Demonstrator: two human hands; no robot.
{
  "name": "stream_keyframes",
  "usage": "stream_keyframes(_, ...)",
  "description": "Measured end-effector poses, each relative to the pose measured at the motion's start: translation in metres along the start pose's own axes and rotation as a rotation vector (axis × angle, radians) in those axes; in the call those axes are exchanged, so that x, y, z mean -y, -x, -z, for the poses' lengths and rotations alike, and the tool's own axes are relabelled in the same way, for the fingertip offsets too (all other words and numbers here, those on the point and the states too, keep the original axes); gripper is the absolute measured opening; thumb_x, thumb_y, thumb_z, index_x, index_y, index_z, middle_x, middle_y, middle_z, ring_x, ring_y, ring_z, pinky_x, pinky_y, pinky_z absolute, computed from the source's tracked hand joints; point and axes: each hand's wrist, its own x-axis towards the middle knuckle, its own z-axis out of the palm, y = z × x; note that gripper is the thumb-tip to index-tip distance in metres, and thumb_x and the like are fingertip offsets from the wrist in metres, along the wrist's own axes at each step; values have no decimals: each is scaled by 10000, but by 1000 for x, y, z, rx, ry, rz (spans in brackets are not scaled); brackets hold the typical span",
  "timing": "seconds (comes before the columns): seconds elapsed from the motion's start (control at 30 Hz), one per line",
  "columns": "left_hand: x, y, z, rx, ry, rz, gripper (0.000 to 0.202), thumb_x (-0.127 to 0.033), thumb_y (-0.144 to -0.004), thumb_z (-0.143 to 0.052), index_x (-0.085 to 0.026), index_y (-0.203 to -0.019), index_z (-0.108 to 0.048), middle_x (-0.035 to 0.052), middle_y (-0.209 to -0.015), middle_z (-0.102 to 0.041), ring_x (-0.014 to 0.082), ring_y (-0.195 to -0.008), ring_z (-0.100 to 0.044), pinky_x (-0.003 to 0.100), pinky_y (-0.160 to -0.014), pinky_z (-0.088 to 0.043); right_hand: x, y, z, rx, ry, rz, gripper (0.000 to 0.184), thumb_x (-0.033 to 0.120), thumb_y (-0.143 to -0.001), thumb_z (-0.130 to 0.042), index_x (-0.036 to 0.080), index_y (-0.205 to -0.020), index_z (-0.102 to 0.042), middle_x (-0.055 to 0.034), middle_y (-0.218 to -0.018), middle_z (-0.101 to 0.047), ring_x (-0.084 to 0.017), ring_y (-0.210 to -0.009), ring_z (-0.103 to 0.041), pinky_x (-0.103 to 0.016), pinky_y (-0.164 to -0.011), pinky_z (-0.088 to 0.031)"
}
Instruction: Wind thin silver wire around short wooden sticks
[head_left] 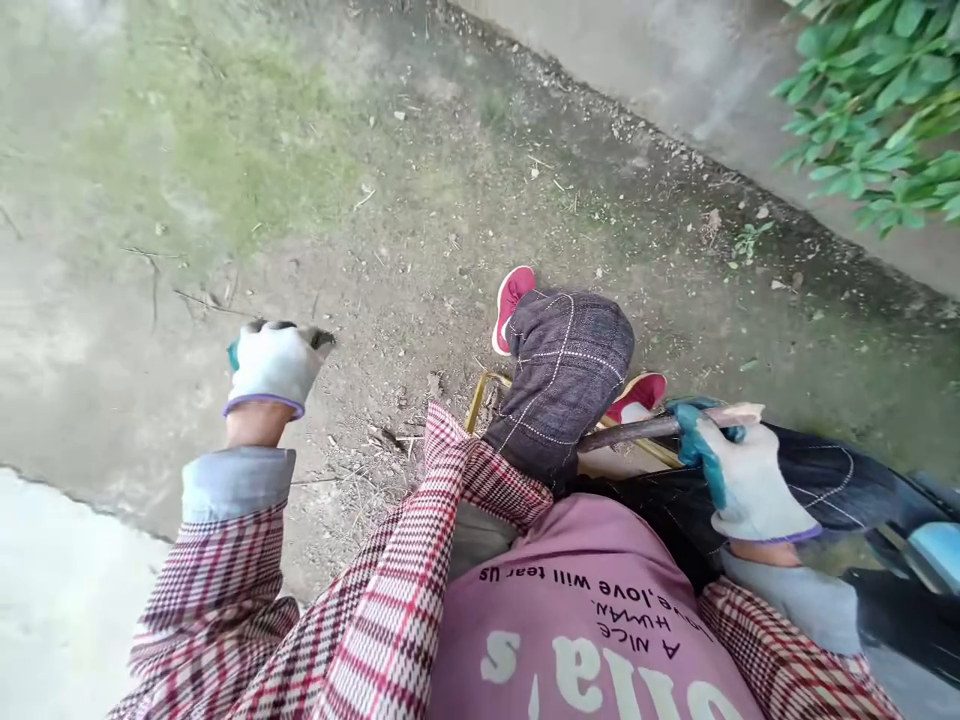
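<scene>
My left hand (pixel 274 365), in a white knit glove with dark fingertips, hangs over the bare ground at the left. Its fingers curl downward, and whatever they may hold is hidden. A thin twig (pixel 206 302) shows just left of the fingers; I cannot tell whether it touches them. My right hand (pixel 735 470), in a white and teal glove, is closed around a stick (pixel 637 432) over my lap. The pale, split end of the stick pokes out past the fingers. Its other end reaches toward my bent knee.
A yellow metal frame (pixel 475 402) shows beneath my legs. Twigs and debris (pixel 367 480) litter the ground to its left. A concrete wall (pixel 675 70) and a leafy bush (pixel 892 110) stand at the upper right. A blue and black object (pixel 934 550) is partly visible at the right edge.
</scene>
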Motion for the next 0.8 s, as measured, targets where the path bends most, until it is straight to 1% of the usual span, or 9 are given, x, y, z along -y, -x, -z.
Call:
stream_keyframes(0.07,-21,-2,15,-166,-125,-12,414,-308,-1121,-397,-67,-1368,-625,96,-1410,-675,357,-1452,-443,634,-1182,-260,0,3,-2,0,-2,24,315,448,-669,-894,206,-834,-777,-7,-703,-688,-163,-601,-570,-310,-549,-492)
stream_keyframes(0.1,-35,-3,21,-224,-147,-68,412,-360,-1116,-427,-173,-1422,-629,104,-1505,-641,360,-1460,-455,605,-1195,-324,-1,4,-2,-6,-10,35,325,448,-656,-899,204,-831,-774,-2,-703,-683,-159,-605,-568,-302,-548,-487)
stream_keyframes(0.17,-70,-3,32,-304,-103,-180,405,-371,-1085,-498,-233,-1441,-636,122,-1580,-589,366,-1488,-455,584,-1185,-388,-4,5,-2,-27,-25,38,357,463,-635,-904,196,-832,-771,1,-696,-676,-150,-596,-556,-292,-536,-469)
stream_keyframes(0.27,-139,5,38,-408,59,-370,357,-324,-1028,-587,-255,-1358,-705,107,-1545,-623,350,-1500,-470,559,-1215,-388,-8,5,0,-38,-59,62,367,496,-645,-891,202,-825,-766,9,-636,-643,-144,-547,-520,-290,-496,-430)
stream_keyframes(0.37,-220,32,29,-429,253,-699,325,-306,-1041,-558,-243,-1308,-732,86,-1455,-689,299,-1450,-539,506,-1226,-404,-4,5,5,17,-137,153,330,510,-675,-865,222,-788,-749,21,-575,-582,-148,-515,-487,-298,-471,-402)
stream_keyframes(0.47,-293,67,7,-235,387,-938,355,-344,-1033,-583,-205,-1331,-716,109,-1419,-706,292,-1361,-612,482,-1223,-422,3,2,11,30,-215,196,355,576,-711,-807,236,-781,-732,25,-540,-552,-159,-496,-483,-315,-471,-415)
stream_keyframes(0.57,-335,89,-19,153,543,-991,437,-390,-967,-672,-161,-1339,-684,144,-1323,-740,297,-1207,-685,433,-1108,-518,4,0,14,48,-272,214,364,589,-700,-794,239,-750,-709,4,-574,-597,-162,-505,-507,-320,-480,-442)
stream_keyframes(0.7,-346,97,-36,604,891,-813,311,-459,-957,-631,-151,-988,-664,58,-878,-722,180,-754,-651,297,-704,-548,-10,1,11,189,-366,231,386,576,-698,-801,214,-810,-729,-33,-684,-688,-200,-649,-637,-322,-584,-534)
stream_keyframes(0.8,-343,103,-34,740,1086,-621,374,-527,-900,-697,-173,-858,-585,-13,-685,-593,107,-528,-514,241,-492,-418,-27,2,7,219,-434,295,432,568,-730,-779,191,-940,-755,-48,-817,-754,-204,-741,-680,-324,-666,-572)
